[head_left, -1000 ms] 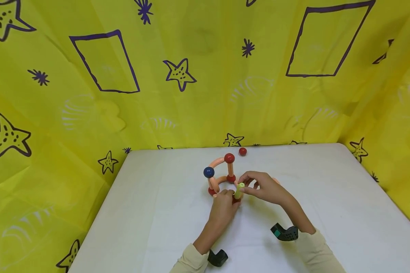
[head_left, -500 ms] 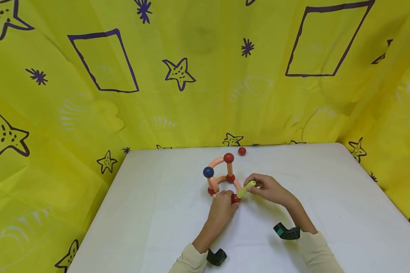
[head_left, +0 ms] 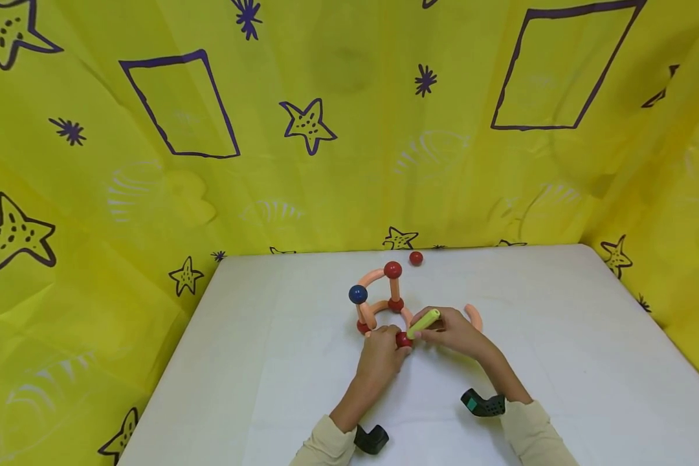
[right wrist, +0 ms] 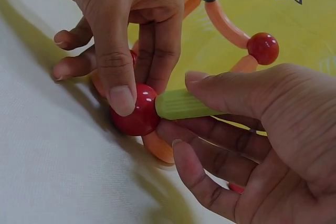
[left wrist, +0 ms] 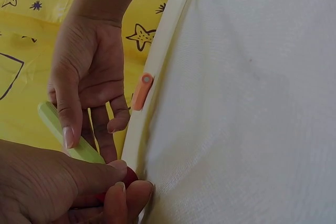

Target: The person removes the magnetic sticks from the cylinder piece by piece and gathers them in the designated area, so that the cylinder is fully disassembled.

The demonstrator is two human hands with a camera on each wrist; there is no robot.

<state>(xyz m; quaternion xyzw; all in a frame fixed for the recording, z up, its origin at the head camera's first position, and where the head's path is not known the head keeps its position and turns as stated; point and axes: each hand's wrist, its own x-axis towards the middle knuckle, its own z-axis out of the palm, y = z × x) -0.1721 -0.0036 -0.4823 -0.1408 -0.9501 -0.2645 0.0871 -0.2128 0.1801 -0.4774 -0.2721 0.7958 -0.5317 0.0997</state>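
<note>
My left hand grips a red ball at the near corner of a ball-and-stick frame, thumb pressed on its side. Between the thumb and fingers of my right hand is a light green stick, one end against that red ball and the other tilted up to the right. The frame has curved orange sticks, a blue ball at its upper left and a red ball on top of an upright stick. In the left wrist view, the fingers mostly cover the gripped ball.
A loose red ball lies near the far edge of the white table. Just beyond my right hand lies a loose curved orange stick. Yellow patterned cloth hangs behind the table and along both sides.
The green stick has gone from nearly upright to leaning right, its lower end at the red ball. My right hand shifted right, then slightly back left. My left hand stays at the ball.
</note>
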